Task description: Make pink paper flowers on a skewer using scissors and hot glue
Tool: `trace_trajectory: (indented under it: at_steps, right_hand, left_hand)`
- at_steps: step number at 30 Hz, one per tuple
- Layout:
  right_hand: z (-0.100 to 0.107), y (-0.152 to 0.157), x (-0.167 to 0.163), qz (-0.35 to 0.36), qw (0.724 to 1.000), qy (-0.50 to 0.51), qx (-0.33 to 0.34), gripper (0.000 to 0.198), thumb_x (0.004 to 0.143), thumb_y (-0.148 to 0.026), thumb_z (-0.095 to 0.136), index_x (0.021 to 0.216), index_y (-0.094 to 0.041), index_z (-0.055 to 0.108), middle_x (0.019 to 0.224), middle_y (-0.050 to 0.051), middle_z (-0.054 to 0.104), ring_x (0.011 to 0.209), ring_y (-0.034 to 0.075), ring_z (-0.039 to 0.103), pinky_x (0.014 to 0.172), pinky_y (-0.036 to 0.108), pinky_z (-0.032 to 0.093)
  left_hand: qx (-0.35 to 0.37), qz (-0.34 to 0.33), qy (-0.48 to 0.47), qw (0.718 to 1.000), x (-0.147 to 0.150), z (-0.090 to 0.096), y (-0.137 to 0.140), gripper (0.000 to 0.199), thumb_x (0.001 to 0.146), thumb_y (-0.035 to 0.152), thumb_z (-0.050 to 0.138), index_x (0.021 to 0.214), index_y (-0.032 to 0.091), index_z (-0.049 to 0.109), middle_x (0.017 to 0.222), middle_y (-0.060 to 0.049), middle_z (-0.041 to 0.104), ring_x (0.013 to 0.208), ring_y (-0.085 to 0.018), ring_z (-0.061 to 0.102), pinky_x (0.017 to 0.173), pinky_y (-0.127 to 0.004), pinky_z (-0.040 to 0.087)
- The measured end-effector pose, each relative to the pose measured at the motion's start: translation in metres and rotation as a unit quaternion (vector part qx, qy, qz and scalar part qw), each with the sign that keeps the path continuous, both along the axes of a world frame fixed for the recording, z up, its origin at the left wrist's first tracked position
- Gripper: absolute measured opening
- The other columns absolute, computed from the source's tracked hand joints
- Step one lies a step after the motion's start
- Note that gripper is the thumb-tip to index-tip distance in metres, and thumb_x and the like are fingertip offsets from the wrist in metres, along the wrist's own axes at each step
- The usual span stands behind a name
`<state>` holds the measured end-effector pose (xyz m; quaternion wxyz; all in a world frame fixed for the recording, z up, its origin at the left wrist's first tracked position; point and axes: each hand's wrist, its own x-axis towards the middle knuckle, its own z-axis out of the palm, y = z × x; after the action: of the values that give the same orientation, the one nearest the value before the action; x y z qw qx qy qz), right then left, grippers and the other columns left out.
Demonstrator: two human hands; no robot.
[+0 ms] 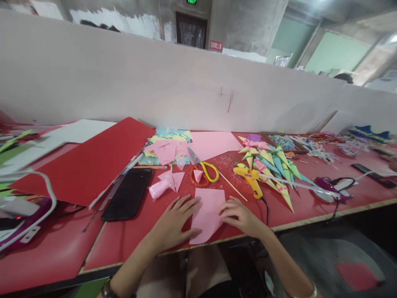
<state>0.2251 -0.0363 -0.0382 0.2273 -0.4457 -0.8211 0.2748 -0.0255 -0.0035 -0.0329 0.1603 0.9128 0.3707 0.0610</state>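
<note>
Head view: left hand (173, 222) splayed, right hand (241, 217) curled, touching pink paper (209, 211).

The left hand (176, 225) covers part of the left edge of a pink paper sheet (208, 211). At top centre, the frame cuts off a glowing green exit sign (192, 1). At right, a blue wavy-edged piece (369, 134) is blurred.
</note>
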Motion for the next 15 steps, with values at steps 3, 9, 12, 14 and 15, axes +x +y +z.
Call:
trace_trajectory:
  at_steps: [3,9,12,14,15]
  right_hand:
    - [-0.003,0.009,-0.012,-0.022,0.999,-0.007,0.048,0.021,0.086,-0.028,0.047,0.074,-0.019,0.062,0.080,0.002,0.061,0.078,0.014,0.054,0.080,0.030,0.036]
    - [0.000,0.030,-0.035,-0.001,0.988,-0.117,0.102,0.021,0.085,-0.026,0.048,0.073,-0.017,0.062,0.075,0.003,0.057,0.073,0.014,0.052,0.065,0.025,0.038]
    - [0.003,0.036,-0.043,-0.004,0.980,-0.154,0.124,0.019,0.085,-0.027,0.048,0.074,-0.017,0.061,0.075,0.002,0.058,0.072,0.014,0.052,0.065,0.025,0.038]
    - [0.003,0.037,-0.047,-0.019,0.977,-0.167,0.134,0.019,0.085,-0.028,0.049,0.075,-0.017,0.061,0.074,0.002,0.059,0.072,0.015,0.053,0.064,0.025,0.038]
    - [0.002,0.038,-0.049,-0.028,0.975,-0.170,0.138,0.019,0.085,-0.029,0.049,0.075,-0.017,0.061,0.073,0.002,0.059,0.072,0.015,0.054,0.063,0.025,0.038]
  left_hand:
    - [-0.009,0.020,-0.026,0.999,0.001,0.002,0.002,0.062,0.076,0.053,0.047,0.131,0.027,0.033,0.137,-0.001,0.038,0.126,-0.024,0.030,0.102,-0.041,0.026]
    - [-0.026,0.062,-0.058,0.996,0.004,0.001,0.003,0.070,0.068,0.042,0.061,0.130,0.023,0.034,0.131,-0.006,0.045,0.120,-0.025,0.037,0.099,-0.041,0.031]
    - [-0.017,0.074,-0.058,0.995,0.005,-0.001,0.002,0.074,0.067,0.046,0.061,0.131,0.022,0.032,0.129,-0.009,0.046,0.118,-0.026,0.038,0.097,-0.043,0.032]
    - [-0.010,0.073,-0.055,0.996,0.005,-0.003,0.001,0.075,0.067,0.047,0.061,0.131,0.023,0.031,0.129,-0.009,0.046,0.118,-0.026,0.038,0.097,-0.043,0.032]
    - [-0.008,0.072,-0.054,0.996,0.004,-0.004,0.001,0.074,0.068,0.047,0.060,0.131,0.023,0.031,0.129,-0.009,0.046,0.118,-0.026,0.038,0.097,-0.043,0.032]
